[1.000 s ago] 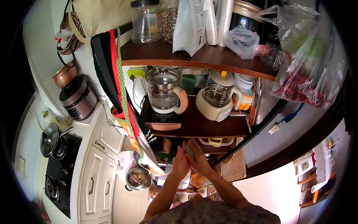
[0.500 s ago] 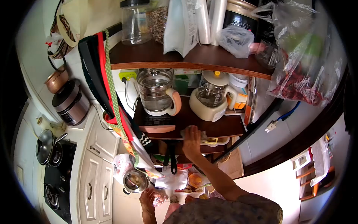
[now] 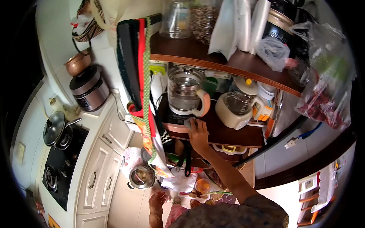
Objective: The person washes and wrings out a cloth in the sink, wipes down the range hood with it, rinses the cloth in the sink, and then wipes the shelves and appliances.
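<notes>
A small grey cloth (image 3: 188, 121) is pinched under the fingers of my right hand (image 3: 198, 133), at the front edge of the middle shelf (image 3: 222, 136). The fingers touch the right end of the pink front panel of the kettle base (image 3: 175, 128). On that base stands a glass kettle (image 3: 184, 93) with a pink handle. Beside it on the right is a cream appliance with a glass jug (image 3: 234, 110). Low down at the left, my left hand (image 3: 156, 199) hangs with its fingers loosely apart and seems to hold nothing.
Aprons and cloths (image 3: 138, 87) hang left of the shelves. Above, the top shelf (image 3: 235, 68) holds jars, bags and rolls. A filled plastic bag (image 3: 327, 83) hangs at the right. A steel pot (image 3: 142, 177) stands on the floor; a stove (image 3: 64, 163) is at the far left.
My hands were together below the shelf, then parted. My right hand went up to the shelf with the cloth and has moved left to the kettle base. My left hand went low. The view has shifted.
</notes>
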{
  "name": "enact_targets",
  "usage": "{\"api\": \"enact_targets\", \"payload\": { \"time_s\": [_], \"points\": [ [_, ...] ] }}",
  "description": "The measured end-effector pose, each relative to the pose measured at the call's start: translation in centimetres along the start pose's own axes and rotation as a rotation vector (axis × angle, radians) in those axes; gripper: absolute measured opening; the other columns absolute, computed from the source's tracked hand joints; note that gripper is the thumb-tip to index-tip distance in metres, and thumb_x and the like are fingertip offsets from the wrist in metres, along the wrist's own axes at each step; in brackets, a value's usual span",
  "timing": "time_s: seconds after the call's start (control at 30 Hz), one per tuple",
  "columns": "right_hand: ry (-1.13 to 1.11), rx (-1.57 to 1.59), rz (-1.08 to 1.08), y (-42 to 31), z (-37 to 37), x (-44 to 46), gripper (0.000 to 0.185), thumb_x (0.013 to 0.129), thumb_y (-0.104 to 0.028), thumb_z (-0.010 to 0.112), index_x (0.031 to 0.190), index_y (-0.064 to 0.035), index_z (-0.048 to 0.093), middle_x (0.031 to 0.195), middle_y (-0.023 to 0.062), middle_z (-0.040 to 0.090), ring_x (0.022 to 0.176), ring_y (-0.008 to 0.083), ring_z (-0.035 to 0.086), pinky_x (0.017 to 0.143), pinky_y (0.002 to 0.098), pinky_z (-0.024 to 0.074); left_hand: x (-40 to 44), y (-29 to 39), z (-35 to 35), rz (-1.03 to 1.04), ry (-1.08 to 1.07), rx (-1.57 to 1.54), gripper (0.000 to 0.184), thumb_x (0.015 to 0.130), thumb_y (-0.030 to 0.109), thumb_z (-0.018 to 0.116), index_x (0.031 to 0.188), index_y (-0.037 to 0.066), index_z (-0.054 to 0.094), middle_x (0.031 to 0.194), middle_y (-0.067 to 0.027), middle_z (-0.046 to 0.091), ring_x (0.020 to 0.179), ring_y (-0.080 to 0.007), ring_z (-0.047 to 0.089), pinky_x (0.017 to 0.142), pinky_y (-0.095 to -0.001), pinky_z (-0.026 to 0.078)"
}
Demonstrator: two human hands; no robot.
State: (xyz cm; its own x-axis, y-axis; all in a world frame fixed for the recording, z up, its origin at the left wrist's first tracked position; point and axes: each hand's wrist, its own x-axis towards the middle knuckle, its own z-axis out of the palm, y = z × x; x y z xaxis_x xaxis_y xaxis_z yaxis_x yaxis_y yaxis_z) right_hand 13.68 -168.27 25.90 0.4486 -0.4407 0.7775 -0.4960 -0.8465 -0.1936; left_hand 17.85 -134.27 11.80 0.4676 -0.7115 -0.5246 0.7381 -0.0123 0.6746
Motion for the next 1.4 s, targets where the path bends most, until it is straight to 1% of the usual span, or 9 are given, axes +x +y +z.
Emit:
{"api": "enact_targets", "payload": {
  "time_s": [0.13,0.27,0.53,0.63,0.9,1.03,1.17,1.33,1.4],
  "points": [
    [-0.104,-0.089,-0.037,-2.1,2.7,0.6,0.042,0.064,-0.002,0.055,0.104,0.0121,0.050,0.101,0.0190,0.048,0.094,0.0339,0.045,0.078,0.0435,0.0375,-2.2,-0.2,-3.2,0.009,0.411,-0.113,0.033,0.085,0.025,0.045,0.107,0.001,0.050,0.097,-0.0148,0.060,0.083,-0.0248,0.059,0.071,-0.0314,0.045],
    [-0.198,0.042,-0.202,-4.5,7.0,4.2,0.041,0.062,0.000,0.057,0.101,0.0110,0.053,0.102,0.0186,0.049,0.094,0.0320,0.045,0.081,0.0388,0.0382,-3.0,-1.9,-6.3,0.051,0.474,-0.141,0.033,0.085,0.025,0.044,0.108,0.001,0.049,0.098,-0.0153,0.060,0.082,-0.0254,0.058,0.071,-0.0323,0.044],
    [-0.175,0.232,-0.103,-2.5,6.0,3.8,0.041,0.060,-0.002,0.063,0.100,0.0056,0.055,0.107,0.0146,0.049,0.099,0.0308,0.045,0.087,0.0385,0.0379,-1.6,-1.2,-4.2,0.000,0.321,-0.135,0.030,0.086,0.023,0.045,0.106,0.002,0.050,0.097,-0.0154,0.061,0.081,-0.0260,0.059,0.070,-0.0336,0.045],
    [-0.119,-0.098,-0.089,0.6,2.1,0.9,0.030,0.059,0.000,0.056,0.088,0.0063,0.058,0.100,0.0151,0.052,0.094,0.0331,0.047,0.080,0.0393,0.0411,-1.1,-1.1,-3.6,-0.023,0.300,-0.119,0.027,0.086,0.022,0.045,0.104,0.002,0.050,0.095,-0.0157,0.061,0.078,-0.0247,0.059,0.066,-0.0318,0.046],
    [-0.217,-0.373,0.264,3.2,-3.1,-4.4,0.030,0.067,-0.011,0.056,0.093,0.0040,0.058,0.107,0.0174,0.045,0.096,0.0335,0.042,0.075,0.0443,0.0370,0.6,2.8,4.3,-0.047,0.228,0.156,0.025,0.086,0.021,0.049,0.098,-0.001,0.054,0.090,-0.0135,0.061,0.078,-0.0193,0.060,0.067,-0.0267,0.046],
    [-0.226,-0.364,0.155,-0.4,-1.6,-5.3,0.034,0.069,-0.013,0.055,0.098,0.0048,0.057,0.106,0.0170,0.046,0.096,0.0330,0.043,0.075,0.0445,0.0357,4.4,4.7,9.1,0.407,0.048,0.185,0.022,0.085,0.012,0.053,0.100,-0.004,0.055,0.082,-0.0094,0.061,0.084,-0.0186,0.059,0.076,-0.0285,0.046],
    [-0.313,-0.384,0.092,-2.3,0.2,-5.0,0.038,0.070,-0.014,0.053,0.102,0.0054,0.055,0.104,0.0172,0.047,0.094,0.0318,0.043,0.074,0.0426,0.0365,6.4,9.3,15.3,0.897,0.035,0.768,0.018,0.085,0.010,0.052,0.098,-0.002,0.058,0.087,-0.0112,0.063,0.080,-0.0162,0.059,0.071,-0.0284,0.046],
    [-0.232,-0.323,-0.032,-0.4,-0.4,-4.9,0.026,0.070,-0.015,0.054,0.092,-0.0014,0.057,0.089,0.0118,0.047,0.084,0.0275,0.047,0.068,0.0386,0.0394,10.9,13.1,21.7,1.244,-0.042,0.959,0.025,0.084,0.006,0.049,0.107,-0.003,0.052,0.112,-0.0221,0.053,0.103,-0.0364,0.051,0.087,-0.0379,0.040],
    [-0.188,-0.277,0.034,1.1,-0.8,-5.2,0.023,0.070,-0.015,0.055,0.090,-0.0019,0.057,0.088,0.0114,0.047,0.083,0.0275,0.048,0.066,0.0389,0.0402,13.4,13.2,22.3,1.257,0.166,1.044,0.033,0.084,0.011,0.051,0.112,-0.005,0.048,0.119,-0.0273,0.046,0.108,-0.0409,0.046,0.091,-0.0416,0.036]
  ]
}}
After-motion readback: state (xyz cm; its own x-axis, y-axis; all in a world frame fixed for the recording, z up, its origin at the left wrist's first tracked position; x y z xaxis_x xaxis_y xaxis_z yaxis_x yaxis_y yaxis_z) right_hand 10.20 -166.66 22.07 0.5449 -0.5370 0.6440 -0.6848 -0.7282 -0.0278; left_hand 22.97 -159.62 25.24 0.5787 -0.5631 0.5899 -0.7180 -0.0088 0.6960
